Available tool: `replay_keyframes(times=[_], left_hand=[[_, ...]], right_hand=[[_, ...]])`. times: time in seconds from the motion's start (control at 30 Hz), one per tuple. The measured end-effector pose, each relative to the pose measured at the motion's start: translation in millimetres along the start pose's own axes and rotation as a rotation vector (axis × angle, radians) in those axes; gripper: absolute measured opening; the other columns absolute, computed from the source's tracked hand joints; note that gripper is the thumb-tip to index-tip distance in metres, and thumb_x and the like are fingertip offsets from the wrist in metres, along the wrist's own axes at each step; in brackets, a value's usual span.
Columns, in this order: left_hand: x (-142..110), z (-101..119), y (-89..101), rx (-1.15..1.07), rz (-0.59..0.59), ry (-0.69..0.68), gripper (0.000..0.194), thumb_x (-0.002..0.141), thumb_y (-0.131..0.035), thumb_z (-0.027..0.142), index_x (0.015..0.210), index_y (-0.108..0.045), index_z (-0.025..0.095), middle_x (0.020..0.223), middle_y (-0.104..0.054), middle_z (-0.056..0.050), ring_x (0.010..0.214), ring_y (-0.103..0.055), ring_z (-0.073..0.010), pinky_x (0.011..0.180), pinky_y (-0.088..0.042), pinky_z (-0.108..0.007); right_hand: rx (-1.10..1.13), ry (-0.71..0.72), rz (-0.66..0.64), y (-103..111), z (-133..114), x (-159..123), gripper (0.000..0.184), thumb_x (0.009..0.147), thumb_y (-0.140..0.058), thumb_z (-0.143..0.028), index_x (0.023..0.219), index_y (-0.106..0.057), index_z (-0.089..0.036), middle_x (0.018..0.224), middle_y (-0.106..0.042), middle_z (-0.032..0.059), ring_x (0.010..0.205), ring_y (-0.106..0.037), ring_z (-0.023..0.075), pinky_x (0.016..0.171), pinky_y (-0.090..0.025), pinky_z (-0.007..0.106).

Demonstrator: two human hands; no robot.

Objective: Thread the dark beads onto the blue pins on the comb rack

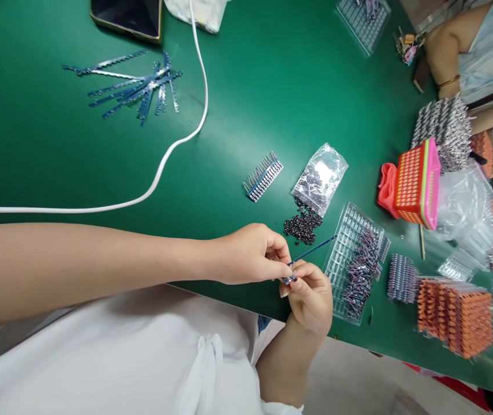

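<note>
Both hands meet close to the table's near edge, fingertips almost touching. My left hand (250, 253) reaches in from the left, its thumb and fingers pinched at the end of a narrow blue strip (315, 249). My right hand (312, 297) comes up from below, thumb and fingers closed on the same strip, whose free end points up and to the right. Small parts (289, 279) show between the fingertips, too tiny to make out fully. Just beyond lie a pile of small black beads (302, 227) and a clear plastic bag (320, 177) holding more of them.
A clear tray (337, 271) holds many wired pieces. A wired strip (263, 177), blue strips (142, 86), a phone (127, 17) and a white cable (160, 178) lie on the green table. Farther right are a basket (410, 184), orange stacks (454, 317) and another person's arm (449, 52).
</note>
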State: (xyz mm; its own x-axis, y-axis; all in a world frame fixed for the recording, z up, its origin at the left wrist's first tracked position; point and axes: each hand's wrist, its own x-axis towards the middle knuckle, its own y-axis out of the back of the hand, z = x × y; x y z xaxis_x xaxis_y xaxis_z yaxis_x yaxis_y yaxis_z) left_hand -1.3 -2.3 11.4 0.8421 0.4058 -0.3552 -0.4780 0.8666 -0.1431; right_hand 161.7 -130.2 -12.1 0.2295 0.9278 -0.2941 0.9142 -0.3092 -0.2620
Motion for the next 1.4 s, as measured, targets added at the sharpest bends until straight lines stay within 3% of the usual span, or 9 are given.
replay_keyframes(times=[0.33,0.73,0.93,1.4], left_hand=[[0.7,-1.0,0.2,-0.018,-0.010,0.013,0.019,0.076,-0.066,0.034,0.075,-0.068,0.015,0.065,-0.062,0.001,0.060,-0.053,-0.0122,0.053,-0.036,-0.022],[2.0,1.4,-2.5,-0.198,-0.027,0.096,0.014,0.073,-0.070,0.026,0.072,-0.065,0.013,0.063,-0.063,0.001,0.061,-0.056,-0.0110,0.055,-0.040,-0.020],[1.6,0.6,-0.9,-0.094,-0.024,0.051,0.016,0.074,-0.068,0.029,0.071,-0.066,0.013,0.061,-0.059,0.003,0.058,-0.050,-0.0100,0.051,-0.036,-0.020],[0.4,3.4,1.6,0.079,-0.052,0.006,0.015,0.075,-0.062,0.029,0.072,-0.067,0.015,0.064,-0.063,0.001,0.061,-0.053,-0.0124,0.053,-0.035,-0.022]], right_hand=[[0.057,-0.045,-0.039,1.4,-1.0,1.0,0.008,0.074,-0.081,-0.023,0.078,-0.074,-0.022,0.070,-0.062,-0.0021,0.050,-0.061,0.0076,0.043,-0.050,0.017],[0.011,-0.022,-0.022,-0.4,-1.3,0.7,0.010,0.073,-0.083,-0.027,0.075,-0.074,-0.022,0.069,-0.063,-0.0012,0.050,-0.061,0.0090,0.042,-0.052,0.019],[0.025,-0.032,-0.026,-0.7,-0.7,0.8,0.009,0.072,-0.083,-0.025,0.076,-0.075,-0.023,0.070,-0.064,-0.0013,0.052,-0.063,0.0097,0.043,-0.053,0.018],[-0.005,-0.070,-0.018,0.2,-0.3,-0.9,0.012,0.070,-0.085,-0.025,0.074,-0.074,-0.022,0.068,-0.064,-0.0015,0.049,-0.061,0.0098,0.041,-0.053,0.020]])
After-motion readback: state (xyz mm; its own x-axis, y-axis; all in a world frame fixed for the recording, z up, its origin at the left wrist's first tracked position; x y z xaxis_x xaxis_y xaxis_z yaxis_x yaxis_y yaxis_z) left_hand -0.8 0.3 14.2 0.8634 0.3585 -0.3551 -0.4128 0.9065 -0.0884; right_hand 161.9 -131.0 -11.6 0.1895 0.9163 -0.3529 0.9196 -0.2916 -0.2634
